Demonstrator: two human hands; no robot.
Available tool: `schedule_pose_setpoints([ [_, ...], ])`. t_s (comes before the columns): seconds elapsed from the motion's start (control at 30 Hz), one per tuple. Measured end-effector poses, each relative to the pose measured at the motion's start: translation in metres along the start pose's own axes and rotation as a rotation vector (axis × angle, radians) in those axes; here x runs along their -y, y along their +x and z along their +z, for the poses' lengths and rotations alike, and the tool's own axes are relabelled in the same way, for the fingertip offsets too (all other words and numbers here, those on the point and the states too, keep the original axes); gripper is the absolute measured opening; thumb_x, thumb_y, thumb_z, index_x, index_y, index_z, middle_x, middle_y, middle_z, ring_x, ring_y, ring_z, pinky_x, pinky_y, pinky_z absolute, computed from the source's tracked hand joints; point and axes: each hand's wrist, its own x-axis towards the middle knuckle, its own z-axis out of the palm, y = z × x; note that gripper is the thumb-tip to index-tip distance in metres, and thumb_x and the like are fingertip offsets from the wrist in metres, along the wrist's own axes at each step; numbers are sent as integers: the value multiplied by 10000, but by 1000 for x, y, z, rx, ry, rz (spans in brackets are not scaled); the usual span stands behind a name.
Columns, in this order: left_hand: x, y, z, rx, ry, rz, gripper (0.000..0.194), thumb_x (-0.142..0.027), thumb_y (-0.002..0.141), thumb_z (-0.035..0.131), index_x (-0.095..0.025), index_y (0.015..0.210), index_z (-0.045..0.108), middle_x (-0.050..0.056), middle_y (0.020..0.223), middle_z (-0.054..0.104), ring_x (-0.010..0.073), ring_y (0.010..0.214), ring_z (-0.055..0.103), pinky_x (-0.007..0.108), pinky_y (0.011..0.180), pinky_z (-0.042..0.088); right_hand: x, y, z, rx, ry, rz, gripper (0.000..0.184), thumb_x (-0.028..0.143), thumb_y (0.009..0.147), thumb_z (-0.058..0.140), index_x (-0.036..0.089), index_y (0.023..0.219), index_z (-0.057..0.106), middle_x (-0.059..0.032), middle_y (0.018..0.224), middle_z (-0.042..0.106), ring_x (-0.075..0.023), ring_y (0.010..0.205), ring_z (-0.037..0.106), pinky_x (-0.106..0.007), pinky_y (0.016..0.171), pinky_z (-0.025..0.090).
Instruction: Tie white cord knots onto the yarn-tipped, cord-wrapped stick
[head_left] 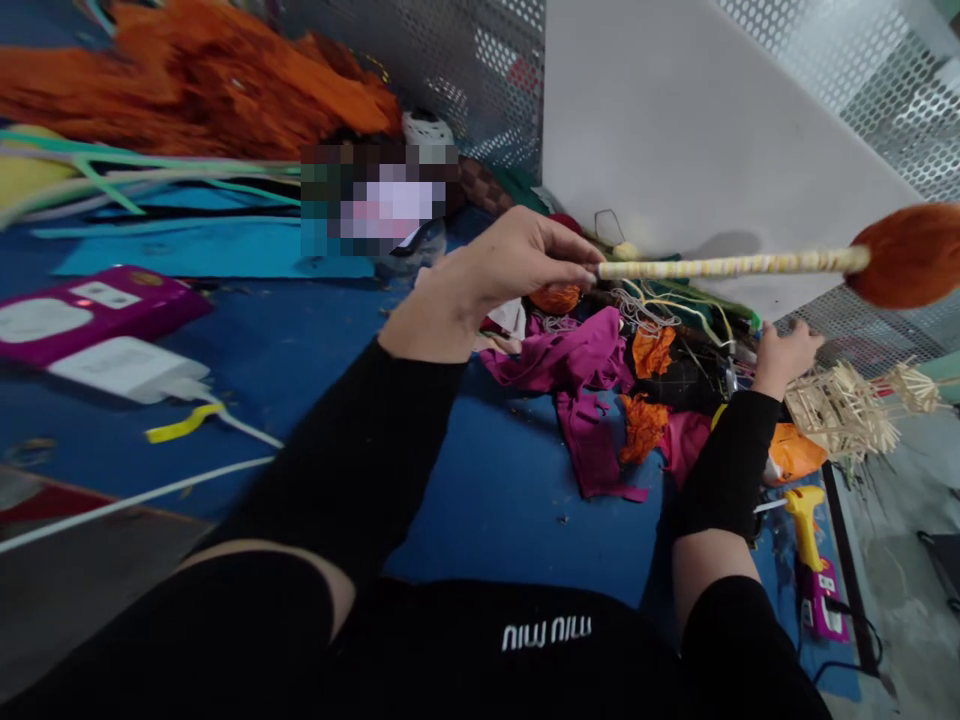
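Note:
In the head view, my left hand [517, 255] pinches the near end of a stick wrapped in cream and yellow [735, 265] between thumb and fingertips. The stick points right, nearly level, and carries a fuzzy orange ball [911, 255] at its far end. Lower on the right, my right hand [787, 355] has its thumb and fingers apart, with nothing visible in it. It hovers close to a heap of tools and wires, left of a bundle of pale straw-like sticks [847, 410]. Magenta cloth [562, 355] and orange crumpled scraps [645, 428] lie between my arms.
A blue table [510, 500] bears the clutter. A yellow glue gun [806, 520] stands at the right near a purple power strip [825, 600]. Another purple strip [161, 300] and white charger [127, 365] with cable lie left. Orange material [195, 80] and a white board [660, 120] are behind.

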Motion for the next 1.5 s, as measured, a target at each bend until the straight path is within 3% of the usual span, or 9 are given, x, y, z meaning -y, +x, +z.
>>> schedule_pose_setpoints([
  [0.1, -3, -1, 14, -19, -24, 0, 159, -58, 712, 807, -158, 821, 866, 37, 706, 742, 169, 727, 691, 251, 702, 539, 44, -11, -3, -180, -1, -5, 303, 314, 912, 633, 139, 1129, 750, -175, 1220, 694, -290, 1166, 668, -526, 1102, 489],
  [0.2, -5, -3, 25, -36, -99, 19, 163, -11, 737, 776, -136, 807, 853, 39, 734, 754, 138, 710, 690, 237, 722, 552, 99, -38, 12, 155, 380, -240, 307, 406, 972, 579, 201, 1133, 741, -111, 1211, 735, -234, 1194, 676, -479, 1141, 500],
  [0.3, -6, -4, 34, -9, -179, 22, 166, 8, 740, 760, -135, 771, 838, 24, 706, 753, 119, 669, 682, 220, 705, 567, 144, -75, 40, 524, 709, -315, 360, 529, 941, 654, 236, 1146, 702, -71, 1148, 749, -210, 1121, 695, -410, 1078, 545],
  [0.4, -3, -3, 39, -4, -217, 20, 172, 13, 743, 751, -135, 770, 835, 20, 699, 765, 124, 665, 694, 221, 698, 589, 165, -104, 57, 572, 756, -270, 379, 605, 953, 639, 229, 910, 657, -4, 838, 675, -158, 814, 628, -310, 821, 551],
  [0.6, 8, 5, 43, -125, -163, 28, 176, 13, 751, 792, -139, 823, 845, 39, 814, 819, 139, 722, 731, 240, 739, 614, 168, -118, 47, 247, 498, -380, 406, 474, 1056, 506, 219, 743, 535, 33, 686, 512, -107, 665, 459, -277, 676, 359],
  [0.83, 17, 7, 48, -108, 11, 14, 116, -55, 800, 791, -142, 844, 854, 40, 763, 805, 148, 679, 724, 244, 715, 584, 169, -121, 48, 126, 319, -667, 425, 317, 1092, 403, 222, 679, 428, 22, 651, 468, -104, 638, 438, -272, 637, 325],
  [0.97, 22, 9, 47, -119, 211, 52, 166, -112, 820, 779, -158, 950, 871, 52, 849, 829, 193, 782, 761, 259, 714, 564, 170, -116, 40, 84, 143, -781, 429, 305, 1110, 370, 202, 750, 580, 4, 690, 530, -109, 623, 423, -291, 598, 271],
  [1.17, 16, 0, 51, -113, 685, 144, 209, -247, 878, 766, -258, 1051, 882, 52, 999, 849, 281, 985, 782, 336, 805, 552, 167, -100, 24, 131, -7, -753, 427, 392, 1121, 404, 198, 897, 710, -24, 801, 613, -115, 668, 484, -284, 615, 288],
  [1.5, 18, -15, 66, -5, 988, 492, 250, -250, 930, 651, -256, 1075, 855, 54, 962, 846, 300, 941, 796, 344, 700, 484, 153, -85, 27, 150, -48, -597, 361, 402, 1097, 501, 206, 898, 730, -16, 818, 627, -132, 718, 534, -279, 654, 298],
])
